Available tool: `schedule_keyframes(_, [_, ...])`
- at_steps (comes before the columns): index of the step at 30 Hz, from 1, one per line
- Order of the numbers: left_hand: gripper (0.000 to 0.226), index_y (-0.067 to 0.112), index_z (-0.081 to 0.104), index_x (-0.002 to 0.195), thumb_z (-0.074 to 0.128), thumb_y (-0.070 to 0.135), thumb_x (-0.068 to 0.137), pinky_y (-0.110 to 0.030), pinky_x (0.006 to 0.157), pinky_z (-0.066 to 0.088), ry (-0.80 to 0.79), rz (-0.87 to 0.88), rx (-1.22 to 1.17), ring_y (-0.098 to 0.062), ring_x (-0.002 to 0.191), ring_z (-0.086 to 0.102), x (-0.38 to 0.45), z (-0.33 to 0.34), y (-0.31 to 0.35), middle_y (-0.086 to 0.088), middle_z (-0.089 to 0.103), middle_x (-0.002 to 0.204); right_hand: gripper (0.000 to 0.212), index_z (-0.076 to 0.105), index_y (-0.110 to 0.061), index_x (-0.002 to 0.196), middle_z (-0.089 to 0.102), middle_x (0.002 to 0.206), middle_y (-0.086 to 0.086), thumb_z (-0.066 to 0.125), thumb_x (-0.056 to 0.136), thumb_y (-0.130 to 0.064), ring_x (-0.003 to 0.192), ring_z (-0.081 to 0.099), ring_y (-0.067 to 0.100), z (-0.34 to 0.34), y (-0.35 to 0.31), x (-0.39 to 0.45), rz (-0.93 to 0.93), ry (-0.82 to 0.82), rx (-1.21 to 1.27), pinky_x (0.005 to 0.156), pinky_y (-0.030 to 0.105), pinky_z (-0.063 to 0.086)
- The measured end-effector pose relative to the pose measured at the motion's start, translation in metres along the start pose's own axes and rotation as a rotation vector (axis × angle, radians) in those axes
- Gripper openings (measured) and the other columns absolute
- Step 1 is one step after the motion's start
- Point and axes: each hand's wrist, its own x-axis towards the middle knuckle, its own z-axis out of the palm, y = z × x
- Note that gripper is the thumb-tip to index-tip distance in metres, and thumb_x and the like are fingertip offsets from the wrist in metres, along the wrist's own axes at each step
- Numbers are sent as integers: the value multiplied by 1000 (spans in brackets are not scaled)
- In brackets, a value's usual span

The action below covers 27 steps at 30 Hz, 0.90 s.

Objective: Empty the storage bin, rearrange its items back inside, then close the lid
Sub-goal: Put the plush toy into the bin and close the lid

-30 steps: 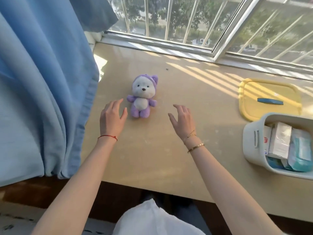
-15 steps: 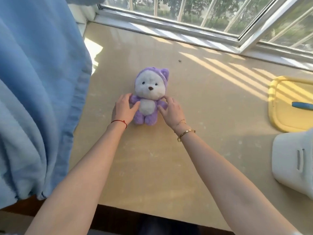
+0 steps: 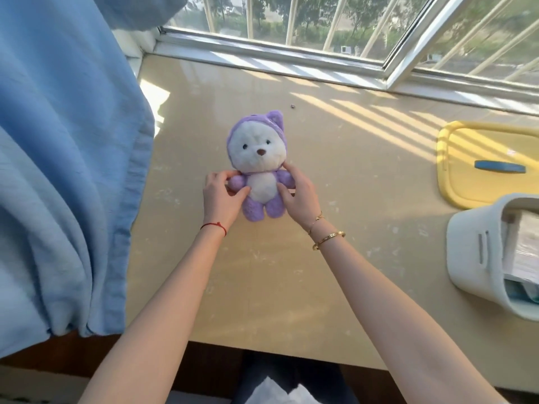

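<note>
Beige table (image 3: 262, 287) filling most of the view, streaked with sunlight toward one and two o'clock. Blue curtain (image 3: 64, 170) draped down the whole nine o'clock side, its folds overlapping the table's left edge and hiding the surface beneath. Barred window (image 3: 320, 27) running across twelve o'clock, frame meeting the far rim of the table. White storage bin (image 3: 478, 252) at three to four o'clock, cut off by the picture edge, lid off, packets (image 3: 525, 246) seen inside (kinds impossible to tell). Yellow lid (image 3: 455, 158) with a blue handle (image 3: 499, 166) lying flat at two o'clock, just beyond the bin and apart from it. Purple plush bear (image 3: 258, 167) at the centre, well apart from the bin, white face turned toward the camera, feet toward six o'clock; whether lifted off the table or resting on it could not be told. Left hand (image 3: 220, 199) clamped on the bear's side at nine o'clock of the toy, thumb across one purple arm, fingers wrapped behind. Right hand (image 3: 300, 196) closed on the opposite side at three o'clock, thumb pressed on the belly, fingertips up by the cheek. Red string (image 3: 214, 226) round the left wrist, gold bracelets (image 3: 328, 239) round the right. Small dark speck (image 3: 292, 105) lying alone on the table at twelve o'clock of the bear. Nothing standing between the bear and the bin, only bare tabletop.
</note>
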Motion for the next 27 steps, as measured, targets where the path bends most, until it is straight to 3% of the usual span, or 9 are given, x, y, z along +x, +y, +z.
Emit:
schedule_keyframes(6, [35, 27, 56, 88, 81, 15, 66, -34, 77, 54, -23, 125, -47, -20, 76, 62, -66, 9, 74, -6, 57, 100, 49, 50, -14, 134, 60, 122, 6, 58, 86, -8, 107, 58, 19, -76, -7, -57, -15, 152, 55, 92, 32, 49])
schedule_keyframes(14, [30, 25, 60, 86, 81, 18, 66, -33, 73, 54, -163, 263, -39, -16, 72, 62, -149, 72, 158, -5, 59, 96, 45, 52, -12, 132, 60, 120, 7, 59, 88, -5, 103, 58, 10, -197, 29, -145, 25, 310, 140, 86, 9, 43])
schedule_keyframes(24, [31, 23, 62, 91, 78, 18, 66, -39, 78, 54, -210, 323, -72, -20, 78, 62, -267, 227, 252, 0, 51, 96, 46, 52, -13, 131, 59, 113, -2, 62, 87, -6, 102, 56, 12, -370, 133, -230, 65, 347, 86, 90, 20, 45])
schedule_keyframes(27, [32, 24, 62, 92, 78, 14, 66, -37, 79, 54, -198, 278, -94, -19, 81, 63, -301, 275, 273, 2, 55, 99, 47, 51, -10, 131, 59, 120, 4, 62, 86, -5, 106, 55, 14, -414, 168, -248, 70, 309, 54, 84, 2, 39])
